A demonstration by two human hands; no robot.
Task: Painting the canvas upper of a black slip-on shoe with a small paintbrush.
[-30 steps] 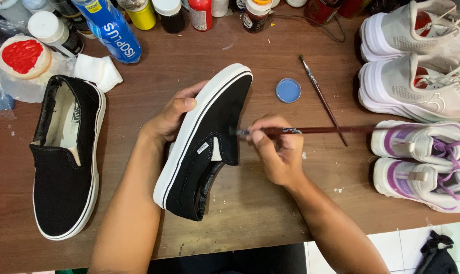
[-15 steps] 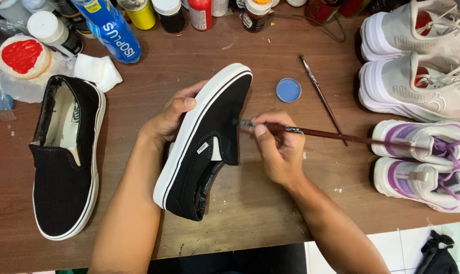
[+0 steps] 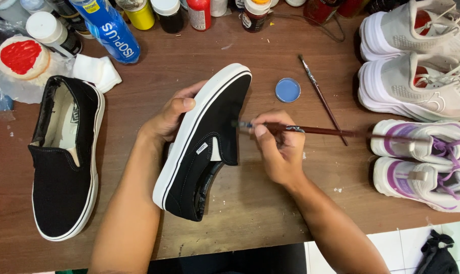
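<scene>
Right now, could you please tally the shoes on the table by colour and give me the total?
Black slip-on shoes: 2, one lying flat at the left, one tilted on its side and steadied by the left hand.
Pale grey sneakers: 2.
White and purple sneakers: 2.
Total: 6 shoes.

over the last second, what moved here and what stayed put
The right hand shifted the paintbrush a little: its handle tilted and came back level, and its tip sits close against the side of the black shoe. The left hand holds that shoe tilted on its side as before. The other black shoe, the blue lid, the spare brush and the sneakers did not move.
</scene>
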